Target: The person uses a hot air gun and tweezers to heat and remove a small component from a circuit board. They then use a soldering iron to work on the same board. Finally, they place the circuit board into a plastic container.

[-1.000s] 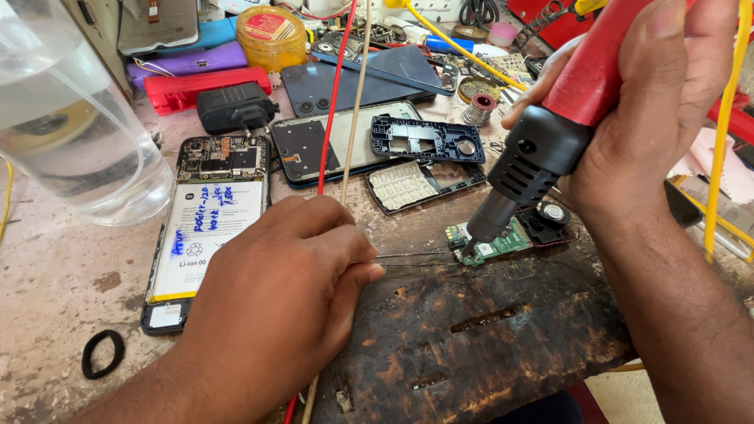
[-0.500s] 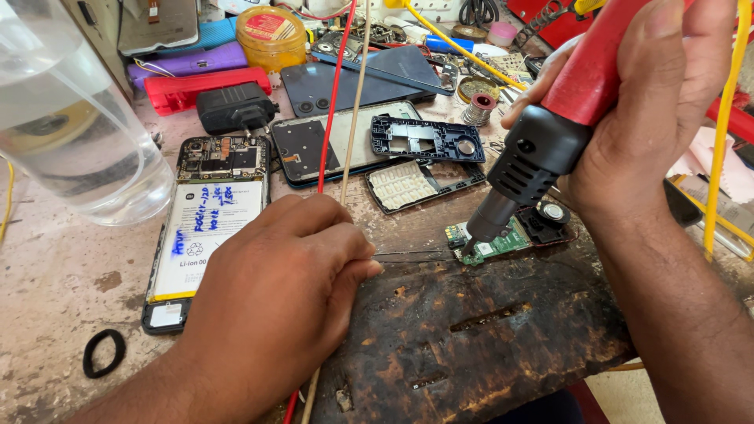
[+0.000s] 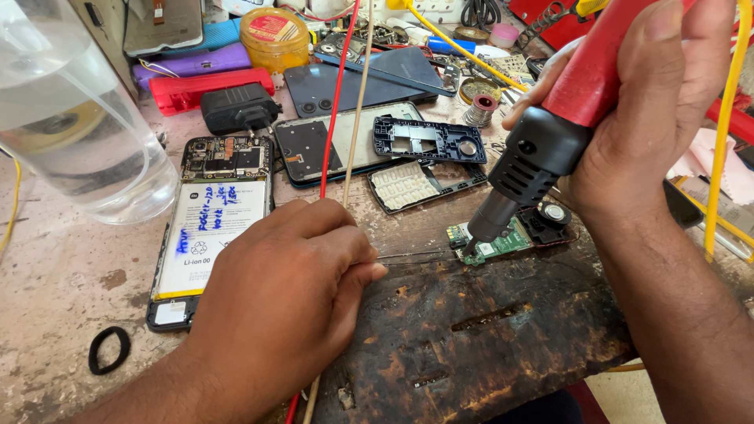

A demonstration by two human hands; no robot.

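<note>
Small green circuit board: lies on the scorched wooden block. Right hand clamped round a red-and-black hot-air gun, nozzle angled onto the board. Left hand, left of the board, pinches thin tweezers toward it, apparently steadying.

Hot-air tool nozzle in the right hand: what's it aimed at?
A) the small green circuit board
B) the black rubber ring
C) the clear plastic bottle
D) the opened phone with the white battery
A: the right hand holds the red-and-black hot-air tool with its nozzle tip down on the small green circuit board, which lies on the scorched wooden block.
</note>
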